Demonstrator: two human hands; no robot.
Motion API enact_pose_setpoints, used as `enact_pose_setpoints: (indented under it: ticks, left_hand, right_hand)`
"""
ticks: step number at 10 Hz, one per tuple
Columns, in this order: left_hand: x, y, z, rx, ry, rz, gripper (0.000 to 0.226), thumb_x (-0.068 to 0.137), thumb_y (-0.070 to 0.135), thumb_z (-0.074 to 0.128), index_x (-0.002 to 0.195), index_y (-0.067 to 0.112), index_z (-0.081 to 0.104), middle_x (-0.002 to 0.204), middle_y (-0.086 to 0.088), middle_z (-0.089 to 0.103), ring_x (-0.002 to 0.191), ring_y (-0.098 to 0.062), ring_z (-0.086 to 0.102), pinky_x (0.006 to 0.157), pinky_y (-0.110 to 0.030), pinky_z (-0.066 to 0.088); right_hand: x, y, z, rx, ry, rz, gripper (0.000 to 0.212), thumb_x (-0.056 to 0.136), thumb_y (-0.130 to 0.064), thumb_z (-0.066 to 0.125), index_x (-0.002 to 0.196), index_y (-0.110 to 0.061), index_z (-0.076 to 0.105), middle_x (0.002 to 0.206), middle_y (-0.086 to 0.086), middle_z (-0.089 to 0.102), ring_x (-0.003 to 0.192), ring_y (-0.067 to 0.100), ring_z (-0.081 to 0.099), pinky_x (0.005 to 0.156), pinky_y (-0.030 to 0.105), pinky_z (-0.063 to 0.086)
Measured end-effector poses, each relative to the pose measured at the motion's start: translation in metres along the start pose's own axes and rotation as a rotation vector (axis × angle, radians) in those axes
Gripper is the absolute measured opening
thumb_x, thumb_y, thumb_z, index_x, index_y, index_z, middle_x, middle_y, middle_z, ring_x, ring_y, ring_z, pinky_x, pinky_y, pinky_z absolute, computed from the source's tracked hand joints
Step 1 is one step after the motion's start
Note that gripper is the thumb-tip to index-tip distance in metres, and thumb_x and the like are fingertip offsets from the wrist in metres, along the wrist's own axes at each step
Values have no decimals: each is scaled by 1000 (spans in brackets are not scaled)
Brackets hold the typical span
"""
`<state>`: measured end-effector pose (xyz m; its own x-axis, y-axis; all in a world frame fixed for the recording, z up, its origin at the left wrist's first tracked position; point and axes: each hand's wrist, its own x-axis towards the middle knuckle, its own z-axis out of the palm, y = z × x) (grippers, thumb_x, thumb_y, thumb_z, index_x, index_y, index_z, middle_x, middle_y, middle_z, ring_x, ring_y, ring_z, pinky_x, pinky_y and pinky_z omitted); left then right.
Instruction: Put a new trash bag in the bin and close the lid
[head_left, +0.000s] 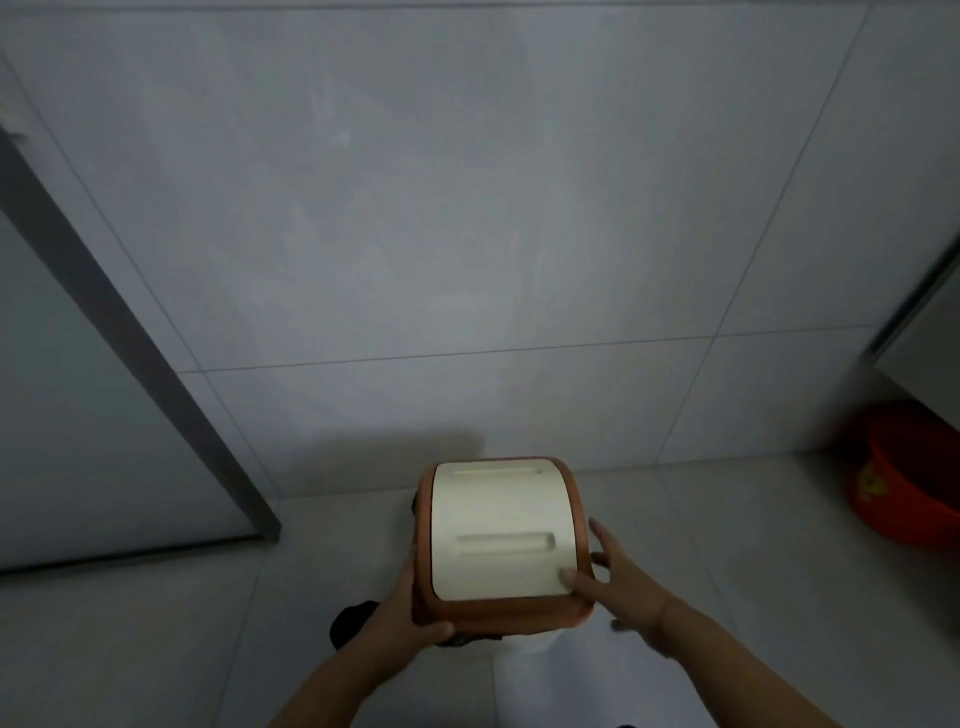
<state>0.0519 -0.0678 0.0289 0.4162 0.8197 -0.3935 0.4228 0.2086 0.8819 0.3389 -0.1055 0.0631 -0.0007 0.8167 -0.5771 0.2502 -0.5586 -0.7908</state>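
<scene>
A small bin stands on the floor against the tiled wall, its white body (524, 660) showing below a cream lid (498, 530) with a brown rim. The lid lies flat on top of the bin. My left hand (410, 618) grips the brown rim at its near left corner, thumb along the front edge. My right hand (618, 587) rests on the lid's near right corner with its fingers spread, thumb on the cream panel. A dark bit of bag (353, 621) peeks out at the bin's left side, behind my left hand.
A grey tiled wall (467, 208) rises right behind the bin. A door with a dark metal frame (156, 374) stands on the left. An orange bucket (909, 473) sits on the floor at the right, under a white fixture.
</scene>
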Motion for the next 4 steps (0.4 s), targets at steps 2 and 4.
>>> enact_pose_setpoints:
  ticks: [2,4]
  left_hand:
    - [10,-1,16,-36,112,-32,90,85,-8,40,145,41,-7,138,5,38,102,-12,55,53,-13,50]
    - [16,-15,14,55,143,74,101,83,-9,57,140,19,-22,155,-2,15,141,-20,25,101,-17,38]
  right_hand:
    - [14,-12,4,5,45,-116,69,92,-31,52,147,-38,11,147,3,35,113,23,47,67,29,55]
    - [14,-9,2,33,41,-140,79,89,-29,59,149,-30,8,151,-1,31,117,11,42,81,16,47]
